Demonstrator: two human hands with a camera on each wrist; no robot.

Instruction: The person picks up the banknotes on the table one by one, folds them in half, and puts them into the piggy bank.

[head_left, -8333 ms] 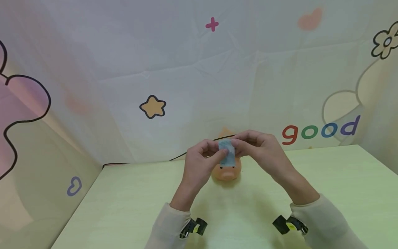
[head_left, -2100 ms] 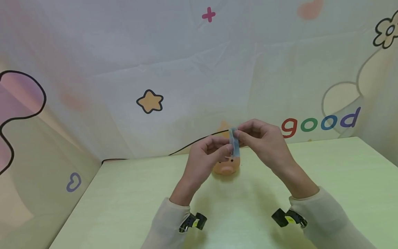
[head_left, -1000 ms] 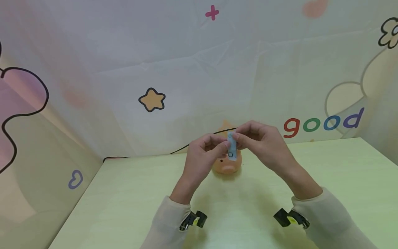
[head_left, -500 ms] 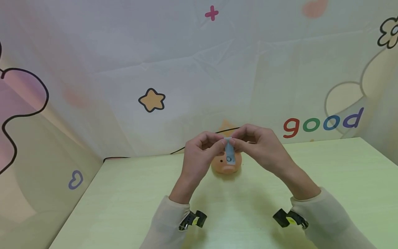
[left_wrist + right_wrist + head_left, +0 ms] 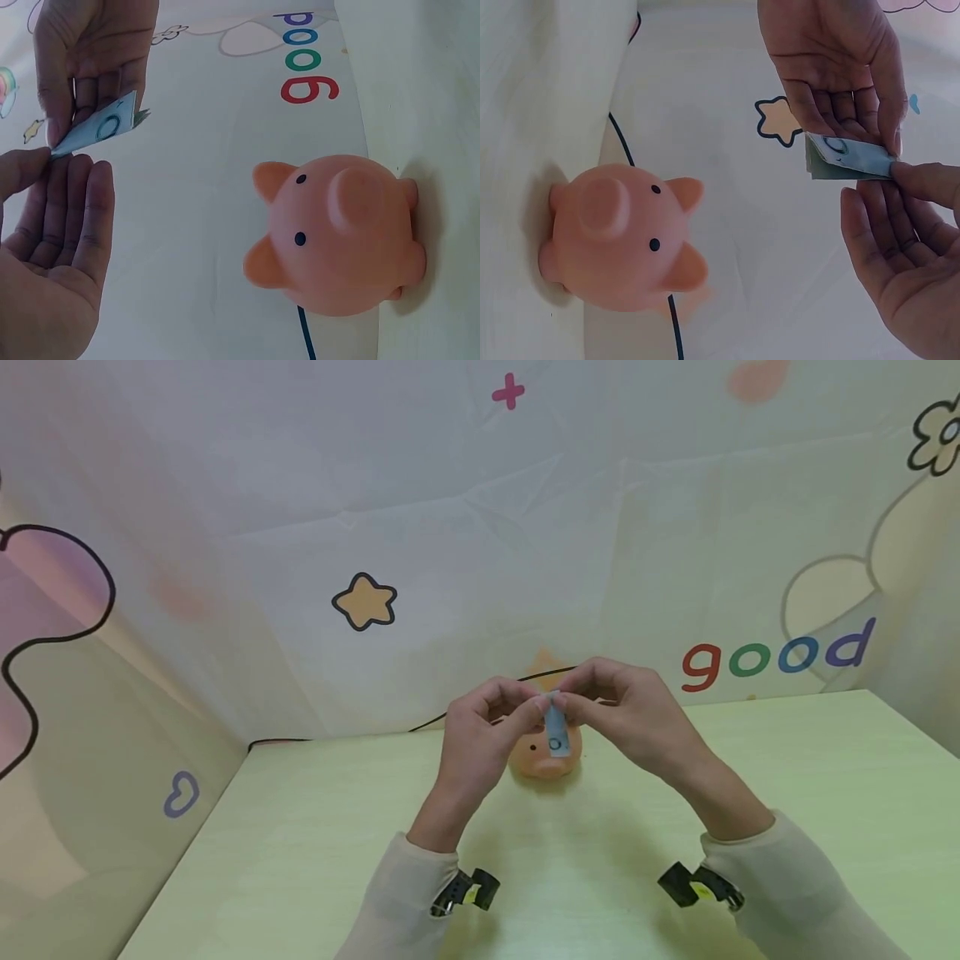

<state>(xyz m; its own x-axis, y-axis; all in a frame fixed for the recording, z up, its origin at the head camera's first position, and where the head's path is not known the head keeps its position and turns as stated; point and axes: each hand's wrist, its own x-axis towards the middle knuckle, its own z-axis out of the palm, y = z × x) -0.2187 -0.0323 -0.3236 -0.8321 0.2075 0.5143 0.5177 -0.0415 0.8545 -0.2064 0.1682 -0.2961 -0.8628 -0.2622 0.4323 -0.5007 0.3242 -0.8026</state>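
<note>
A light blue banknote (image 5: 557, 732), folded into a narrow strip, hangs from both hands in the head view. My left hand (image 5: 477, 747) pinches its upper end between thumb and fingers, and my right hand (image 5: 637, 718) pinches the same end from the other side. The thumbs almost meet there. In the right wrist view the folded banknote (image 5: 851, 159) shows its layers slightly parted at the free end. Behind and below the hands a pink piggy bank (image 5: 341, 236) stands upright on the table, apart from them. In the head view the hands and banknote hide its upper part.
The pale green table (image 5: 300, 843) ends at a white printed cloth backdrop (image 5: 450, 543), close behind the piggy bank. Each sleeve carries a small black wrist camera (image 5: 476, 888) that juts inward over the tabletop.
Since the oldest frame the banknote has become a narrower folded strip. Over the last second my right hand lowers slightly and both thumbs come together at the upper end. The piggy bank stays put.
</note>
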